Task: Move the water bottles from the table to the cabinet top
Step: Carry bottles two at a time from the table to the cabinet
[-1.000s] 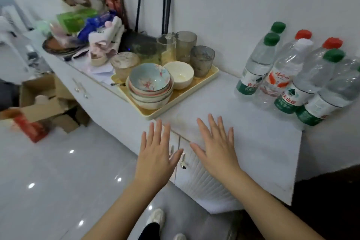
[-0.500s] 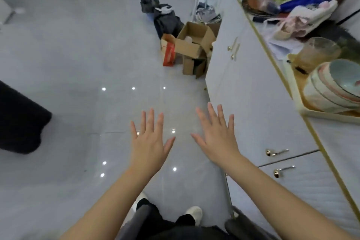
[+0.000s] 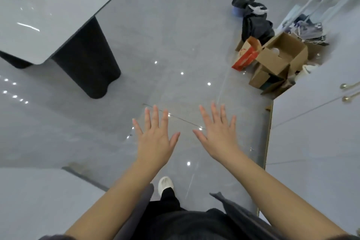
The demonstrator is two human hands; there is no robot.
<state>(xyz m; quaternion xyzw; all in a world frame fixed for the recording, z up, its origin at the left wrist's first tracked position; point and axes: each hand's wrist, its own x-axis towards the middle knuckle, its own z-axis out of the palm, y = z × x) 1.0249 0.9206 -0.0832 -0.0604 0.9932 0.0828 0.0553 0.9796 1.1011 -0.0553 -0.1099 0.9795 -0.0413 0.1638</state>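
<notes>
your view has swung off the cabinet front and out over the floor, toward the table.
head view: your left hand and right hand hover side by side above the grey floor, fingers straight and spread, holding nothing; the cabinet stands at your right, cardboard boxes beside it. the water bottles lie outside this view.

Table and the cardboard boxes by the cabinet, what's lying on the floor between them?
Nothing: in the head view the glossy grey floor between the table and the cardboard boxes is bare, showing only light reflections.
</notes>
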